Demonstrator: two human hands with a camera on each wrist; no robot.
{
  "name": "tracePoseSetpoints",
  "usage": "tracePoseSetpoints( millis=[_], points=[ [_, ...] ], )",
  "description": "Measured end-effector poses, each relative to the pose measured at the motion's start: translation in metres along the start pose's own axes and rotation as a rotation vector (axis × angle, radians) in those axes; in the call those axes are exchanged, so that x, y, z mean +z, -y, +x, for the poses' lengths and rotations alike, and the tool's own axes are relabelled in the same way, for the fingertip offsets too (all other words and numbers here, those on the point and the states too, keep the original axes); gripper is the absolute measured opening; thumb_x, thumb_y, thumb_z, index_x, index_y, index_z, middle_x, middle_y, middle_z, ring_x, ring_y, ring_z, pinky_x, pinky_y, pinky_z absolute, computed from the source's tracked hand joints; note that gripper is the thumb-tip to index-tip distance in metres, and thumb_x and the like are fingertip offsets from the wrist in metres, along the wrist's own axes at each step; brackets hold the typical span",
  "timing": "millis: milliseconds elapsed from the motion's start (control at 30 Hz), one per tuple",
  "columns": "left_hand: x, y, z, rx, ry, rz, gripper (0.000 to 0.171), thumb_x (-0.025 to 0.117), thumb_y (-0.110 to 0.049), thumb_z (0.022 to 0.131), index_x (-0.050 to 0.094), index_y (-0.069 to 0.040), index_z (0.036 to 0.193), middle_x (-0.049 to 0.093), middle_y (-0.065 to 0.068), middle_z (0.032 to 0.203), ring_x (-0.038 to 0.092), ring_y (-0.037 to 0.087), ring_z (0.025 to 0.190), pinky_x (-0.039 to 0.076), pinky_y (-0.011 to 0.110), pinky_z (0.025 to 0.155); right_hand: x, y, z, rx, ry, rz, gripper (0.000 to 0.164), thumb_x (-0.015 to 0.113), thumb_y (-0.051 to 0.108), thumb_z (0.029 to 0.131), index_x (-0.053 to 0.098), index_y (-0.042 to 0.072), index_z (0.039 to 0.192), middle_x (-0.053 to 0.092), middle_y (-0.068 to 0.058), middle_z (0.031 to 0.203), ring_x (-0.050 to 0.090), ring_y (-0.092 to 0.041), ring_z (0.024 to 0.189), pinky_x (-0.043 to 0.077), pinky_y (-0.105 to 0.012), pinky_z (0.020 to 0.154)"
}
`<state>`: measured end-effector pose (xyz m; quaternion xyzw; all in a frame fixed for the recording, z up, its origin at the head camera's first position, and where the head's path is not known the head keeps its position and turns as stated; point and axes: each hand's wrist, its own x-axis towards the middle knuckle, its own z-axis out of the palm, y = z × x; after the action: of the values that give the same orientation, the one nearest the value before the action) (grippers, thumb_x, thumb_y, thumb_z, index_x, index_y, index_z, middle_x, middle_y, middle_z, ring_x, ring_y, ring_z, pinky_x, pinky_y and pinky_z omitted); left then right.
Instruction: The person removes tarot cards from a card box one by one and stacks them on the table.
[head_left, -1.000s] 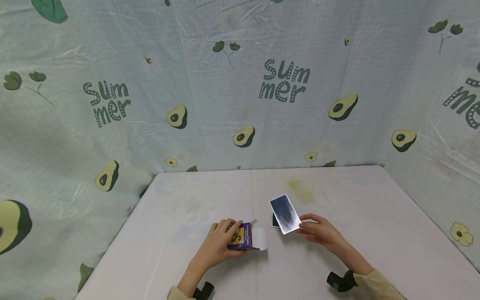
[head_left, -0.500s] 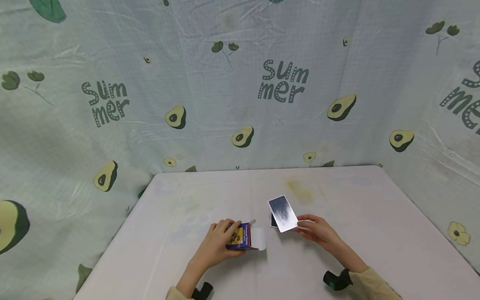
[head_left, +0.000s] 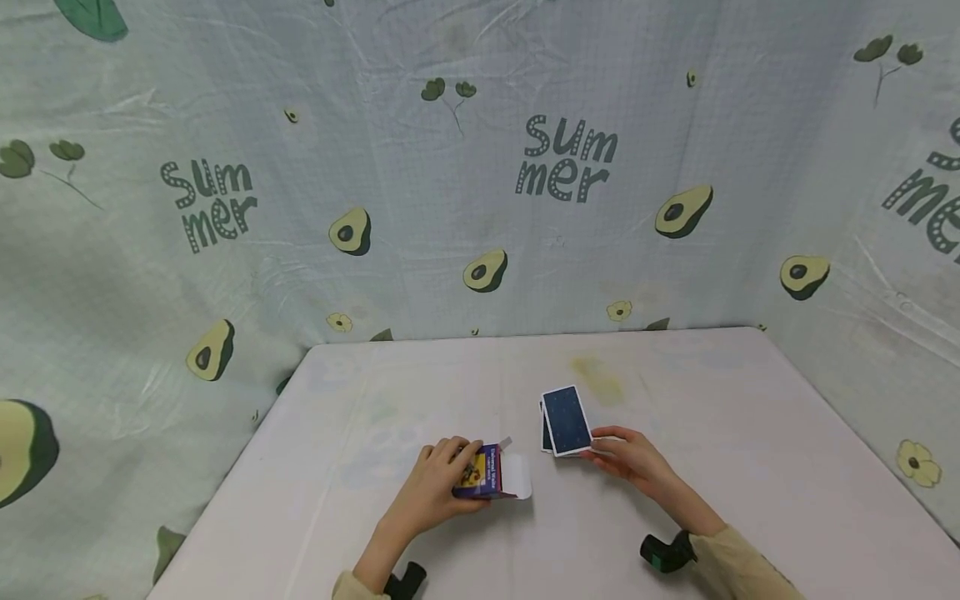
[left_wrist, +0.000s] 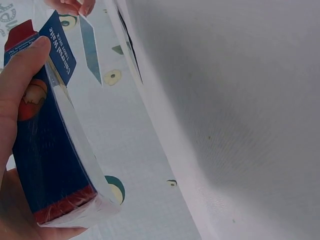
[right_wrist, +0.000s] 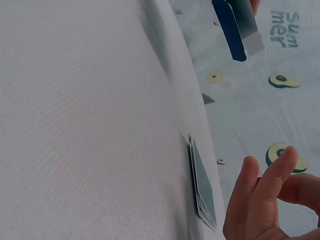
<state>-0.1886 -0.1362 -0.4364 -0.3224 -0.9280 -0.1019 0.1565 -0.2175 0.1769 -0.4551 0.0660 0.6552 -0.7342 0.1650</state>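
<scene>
My left hand [head_left: 438, 482] grips a blue, yellow and red tarot card box [head_left: 478, 472], its thumb and fingers on opposite sides. The box's end flap [left_wrist: 61, 52] stands open, printed "Universal Waite Tarot Deck" in the left wrist view. To its right, my right hand [head_left: 633, 461] pinches a tarot card [head_left: 567, 419] by its lower right corner, dark blue back with a white border facing up. Beneath and slightly left of it lies a small pile of cards [head_left: 546, 433], mostly covered; in the right wrist view the pile [right_wrist: 199, 182] lies on the table, below the fingertips.
A white cloth covers the table [head_left: 420, 392], with a yellowish stain [head_left: 597, 381] behind the cards. An avocado-print curtain [head_left: 420, 192] hangs along the back and sides. Dark wrist-camera mounts [head_left: 666, 552] are at both wrists.
The held card has tilted, so its silvery glare is gone and the blue back shows. My right hand has shifted slightly left. My left hand and the box stay put.
</scene>
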Motion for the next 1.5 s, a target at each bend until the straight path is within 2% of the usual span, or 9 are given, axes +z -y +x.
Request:
tracePoseSetpoints(
  millis=[167, 733, 967, 1267, 1500],
  points=[
    [-0.001, 0.000, 0.001, -0.009, 0.007, 0.007, 0.075, 0.070, -0.053, 0.065, 0.048, -0.015, 0.126, 0.051, 0.000, 0.109, 0.048, 0.014, 0.098, 0.037, 0.035, 0.080, -0.001, -0.002, 0.004, 0.003, 0.007, -0.017, 0.045, 0.057, 0.008, 0.085, 0.040, -0.012, 0.121, 0.065, -0.004, 0.085, 0.066, -0.010, 0.077, 0.050, -0.017, 0.065],
    [-0.002, 0.000, 0.000, -0.009, 0.009, 0.001, 0.075, 0.070, -0.053, 0.065, 0.048, -0.014, 0.126, 0.051, 0.000, 0.108, 0.048, 0.013, 0.097, 0.038, 0.036, 0.080, 0.002, -0.005, 0.010, 0.001, 0.035, -0.057, 0.044, 0.058, 0.009, 0.084, 0.041, -0.011, 0.119, 0.068, -0.004, 0.081, 0.066, -0.010, 0.075, 0.050, -0.017, 0.064],
    [-0.001, 0.000, -0.001, -0.006, 0.015, 0.002, 0.075, 0.070, -0.053, 0.066, 0.048, -0.015, 0.127, 0.051, -0.001, 0.109, 0.048, 0.013, 0.097, 0.037, 0.035, 0.080, 0.004, -0.008, 0.016, 0.021, 0.015, -0.020, 0.043, 0.057, 0.006, 0.084, 0.040, -0.011, 0.119, 0.067, -0.002, 0.076, 0.065, -0.009, 0.072, 0.050, -0.017, 0.062],
    [0.001, -0.001, 0.000, -0.005, 0.011, -0.009, 0.075, 0.070, -0.052, 0.065, 0.049, -0.014, 0.125, 0.052, -0.001, 0.109, 0.049, 0.012, 0.097, 0.037, 0.034, 0.079, 0.007, -0.011, 0.021, 0.048, -0.070, -0.064, 0.043, 0.061, 0.007, 0.082, 0.043, -0.010, 0.117, 0.067, -0.004, 0.076, 0.066, -0.011, 0.067, 0.050, -0.018, 0.057],
    [0.001, -0.001, 0.000, -0.010, 0.011, -0.019, 0.075, 0.071, -0.052, 0.065, 0.049, -0.014, 0.125, 0.052, -0.001, 0.109, 0.048, 0.012, 0.096, 0.037, 0.034, 0.079, 0.006, -0.010, 0.024, 0.058, -0.099, -0.095, 0.040, 0.059, 0.006, 0.082, 0.044, -0.009, 0.116, 0.066, -0.002, 0.073, 0.064, -0.009, 0.063, 0.049, -0.019, 0.054]
  ],
)
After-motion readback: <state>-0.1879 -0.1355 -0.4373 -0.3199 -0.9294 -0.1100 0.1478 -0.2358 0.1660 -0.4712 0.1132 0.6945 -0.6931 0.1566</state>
